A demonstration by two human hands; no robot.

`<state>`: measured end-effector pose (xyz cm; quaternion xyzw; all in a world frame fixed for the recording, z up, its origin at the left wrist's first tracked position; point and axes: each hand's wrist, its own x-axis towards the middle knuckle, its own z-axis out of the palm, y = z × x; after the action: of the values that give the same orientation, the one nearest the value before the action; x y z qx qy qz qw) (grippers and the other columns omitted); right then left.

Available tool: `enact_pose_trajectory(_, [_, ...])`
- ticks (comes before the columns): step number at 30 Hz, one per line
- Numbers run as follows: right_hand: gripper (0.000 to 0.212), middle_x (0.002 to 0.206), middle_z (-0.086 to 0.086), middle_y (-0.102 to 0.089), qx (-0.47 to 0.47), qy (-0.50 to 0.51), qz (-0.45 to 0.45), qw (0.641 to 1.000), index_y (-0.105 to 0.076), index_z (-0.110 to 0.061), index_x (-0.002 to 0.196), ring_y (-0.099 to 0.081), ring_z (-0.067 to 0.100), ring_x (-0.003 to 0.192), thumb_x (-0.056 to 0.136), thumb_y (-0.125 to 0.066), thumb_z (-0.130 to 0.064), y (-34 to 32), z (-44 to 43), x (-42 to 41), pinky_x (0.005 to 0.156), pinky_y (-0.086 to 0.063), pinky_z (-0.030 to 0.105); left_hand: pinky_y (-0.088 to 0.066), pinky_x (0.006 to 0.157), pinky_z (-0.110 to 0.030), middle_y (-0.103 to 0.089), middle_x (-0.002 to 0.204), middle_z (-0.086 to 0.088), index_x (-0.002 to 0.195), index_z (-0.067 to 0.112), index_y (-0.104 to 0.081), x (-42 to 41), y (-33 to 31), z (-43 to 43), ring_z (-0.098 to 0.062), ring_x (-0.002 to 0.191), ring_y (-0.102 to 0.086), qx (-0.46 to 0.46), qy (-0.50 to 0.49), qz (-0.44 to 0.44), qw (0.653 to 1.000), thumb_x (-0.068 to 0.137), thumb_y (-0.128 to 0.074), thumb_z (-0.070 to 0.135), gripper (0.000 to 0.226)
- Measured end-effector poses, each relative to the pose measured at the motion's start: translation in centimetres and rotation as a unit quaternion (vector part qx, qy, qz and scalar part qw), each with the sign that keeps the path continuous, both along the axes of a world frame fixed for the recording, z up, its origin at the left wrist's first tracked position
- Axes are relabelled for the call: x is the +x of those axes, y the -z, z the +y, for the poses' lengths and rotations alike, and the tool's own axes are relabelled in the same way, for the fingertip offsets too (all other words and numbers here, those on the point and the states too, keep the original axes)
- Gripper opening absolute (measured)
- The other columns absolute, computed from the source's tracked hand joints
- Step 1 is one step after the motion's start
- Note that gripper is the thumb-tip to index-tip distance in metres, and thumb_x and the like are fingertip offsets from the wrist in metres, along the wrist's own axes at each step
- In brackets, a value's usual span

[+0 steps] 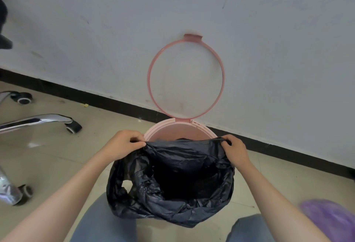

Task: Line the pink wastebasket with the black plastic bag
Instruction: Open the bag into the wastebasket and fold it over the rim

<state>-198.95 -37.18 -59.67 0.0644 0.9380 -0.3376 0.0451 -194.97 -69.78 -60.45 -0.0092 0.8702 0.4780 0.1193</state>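
Both hands pinch black bag (over pink wastebasket).

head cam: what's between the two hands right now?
The far hem of the crumpled black plastic bag, stretched between left hand and right hand, in the head view. Behind it sits the round pink wastebasket.

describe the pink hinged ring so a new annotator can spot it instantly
Start at the white wall with the black baseboard. The pink wastebasket stands against it, and the pink ring stands flipped up from the back rim, leaning on the wall. It's an open hoop, wall visible through it, unlike the black plastic bag below.
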Motion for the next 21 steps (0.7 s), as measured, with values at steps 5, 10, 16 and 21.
enact_pose_trajectory(5, [0.019,0.098,0.009,-0.066,-0.003,0.029,-0.001,1.0,-0.063,-0.007,0.096,-0.051,0.018,0.083,0.088,-0.046,-0.006,0.4,-0.3,-0.9,0.07,-0.034,0.028,-0.049,0.079,-0.031,-0.072,0.082,-0.001,0.074,0.016,-0.07,-1.6,0.4,0.0,-0.015,0.082,-0.065,-0.005,-0.052,0.01,0.999,0.083,-0.061,0.014,0.013])
enact_pose_trajectory(10, [0.018,0.093,0.011,-0.064,0.026,0.054,-0.002,0.998,-0.062,-0.007,0.099,-0.049,0.02,0.076,0.092,-0.046,-0.013,1.1,-1.0,-2.2,0.066,-0.035,0.03,-0.041,0.066,-0.025,-0.067,0.072,-0.001,0.062,0.027,-0.062,-4.1,0.8,0.1,-0.014,0.07,-0.06,-0.008,-0.09,0.006,0.996,0.083,-0.061,0.016,0.025])
enact_pose_trajectory(16, [0.02,0.081,0.006,-0.056,0.002,0.11,-0.01,0.994,-0.062,-0.005,0.102,-0.047,0.019,0.07,0.092,-0.047,-0.014,2.5,-1.2,-4.3,0.066,-0.034,0.028,-0.042,0.068,-0.028,-0.066,0.073,-0.009,0.07,0.012,-0.066,-6.8,1.7,0.8,-0.019,0.069,-0.058,0.049,-0.105,-0.006,0.993,0.084,-0.06,0.011,0.015])
enact_pose_trajectory(21, [0.022,0.079,0.007,-0.055,0.018,0.11,-0.043,0.993,-0.062,-0.004,0.088,-0.048,0.023,0.075,0.093,-0.044,-0.017,3.7,-1.5,-6.2,0.067,-0.033,0.029,-0.043,0.071,-0.03,-0.064,0.069,-0.008,0.067,0.016,-0.065,-8.4,2.8,0.8,-0.022,0.068,-0.058,0.112,-0.131,-0.031,0.984,0.085,-0.058,0.011,0.02])
